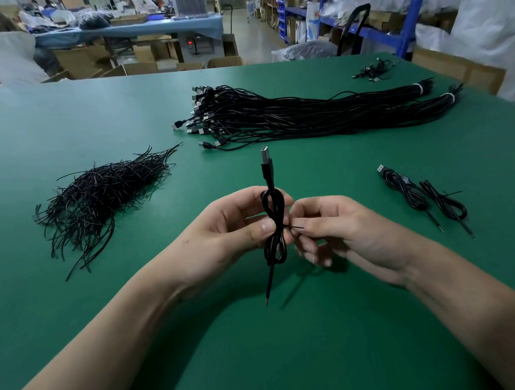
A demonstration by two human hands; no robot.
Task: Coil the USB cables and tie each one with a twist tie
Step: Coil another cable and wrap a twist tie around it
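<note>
Head view: above the green table, we hold one coiled USB cable upright at its waist. The left hand has its grip clenched on the loops, thumb pressed across the front. The USB plug stands above the coil and the bare tail hangs below.

Just right of the coil, the right hand pinches the twist tie, which touches the waist.

We judge the cable light, smooth and springy, apt to uncoil if released, so the waist is the place to hold. The tie looks like thin bendable wire, best taken by its ends.

Left of the coil lies the pile of twist ties, beyond it the uncoiled bundle, and well to its right two tied coils.
</note>
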